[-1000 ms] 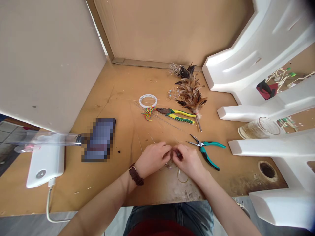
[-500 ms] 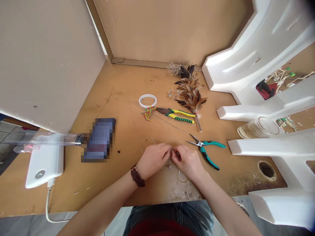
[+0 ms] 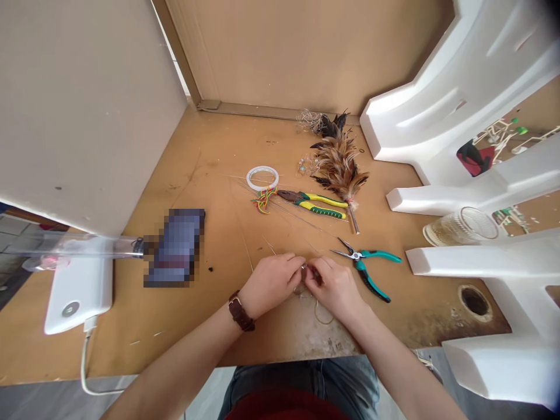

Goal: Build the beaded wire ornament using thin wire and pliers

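Near the table's front edge my left hand [image 3: 275, 281] and my right hand [image 3: 335, 284] meet, fingertips pinched close together. A small shiny thing [image 3: 304, 266] shows between them; it is too small to name. Part of a thin yellowish loop [image 3: 324, 314] lies beneath my right hand. Teal-handled needle-nose pliers [image 3: 359, 255] rest with their handles apart, just right of my right hand. Thin wires [image 3: 271, 246] lie beyond my left hand. Both hands are closed, and what each one grips is mostly hidden by the fingers.
Farther back are yellow-green pliers [image 3: 312, 204], a white ring [image 3: 262, 169], coloured threads [image 3: 263, 200] and a feather bundle [image 3: 336, 154]. A phone [image 3: 177, 248] and white power bank [image 3: 81, 286] lie left. At right, a glass [image 3: 459, 226] sits among white plastic parts [image 3: 455, 259].
The small shiny thing between my fingertips shows more clearly. My left wrist has shifted slightly to the left; the right hand is nearly still.
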`<state>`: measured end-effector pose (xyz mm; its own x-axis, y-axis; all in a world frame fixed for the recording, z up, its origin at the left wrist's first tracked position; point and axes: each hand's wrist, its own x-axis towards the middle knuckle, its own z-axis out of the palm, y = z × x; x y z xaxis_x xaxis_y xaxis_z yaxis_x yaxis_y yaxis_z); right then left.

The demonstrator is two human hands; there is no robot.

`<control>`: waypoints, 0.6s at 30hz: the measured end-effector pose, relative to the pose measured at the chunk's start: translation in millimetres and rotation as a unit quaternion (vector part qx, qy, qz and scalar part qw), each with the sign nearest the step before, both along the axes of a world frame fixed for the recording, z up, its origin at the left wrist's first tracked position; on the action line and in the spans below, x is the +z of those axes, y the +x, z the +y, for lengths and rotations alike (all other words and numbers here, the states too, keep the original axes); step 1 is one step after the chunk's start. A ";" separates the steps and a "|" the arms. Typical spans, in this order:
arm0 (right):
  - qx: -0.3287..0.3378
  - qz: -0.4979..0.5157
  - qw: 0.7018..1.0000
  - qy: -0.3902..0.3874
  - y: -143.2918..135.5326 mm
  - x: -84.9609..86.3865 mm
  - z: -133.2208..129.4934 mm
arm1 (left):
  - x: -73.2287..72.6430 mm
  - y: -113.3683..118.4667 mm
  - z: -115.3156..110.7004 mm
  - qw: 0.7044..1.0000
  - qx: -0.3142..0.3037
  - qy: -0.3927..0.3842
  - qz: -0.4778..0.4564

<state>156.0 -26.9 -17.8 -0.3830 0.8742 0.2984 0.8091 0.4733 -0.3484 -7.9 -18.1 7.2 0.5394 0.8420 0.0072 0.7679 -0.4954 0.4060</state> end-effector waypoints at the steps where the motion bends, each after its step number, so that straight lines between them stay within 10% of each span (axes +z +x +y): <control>1: 0.002 0.003 1.000 0.000 -0.1 0.0 0.2 | 0.1 0.5 -0.4 1.000 0.005 -0.002 -0.003; 18: -0.009 0.008 1.000 0.017 -2.3 -0.1 -1.1 | 1.1 3.3 -3.5 0.999 0.024 0.010 0.044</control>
<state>153.7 -28.0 -17.9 -0.3624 0.8703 0.3334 0.8117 0.4706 -0.3461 -4.6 -21.7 8.4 0.4976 0.8672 -0.0208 0.8231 -0.4645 0.3266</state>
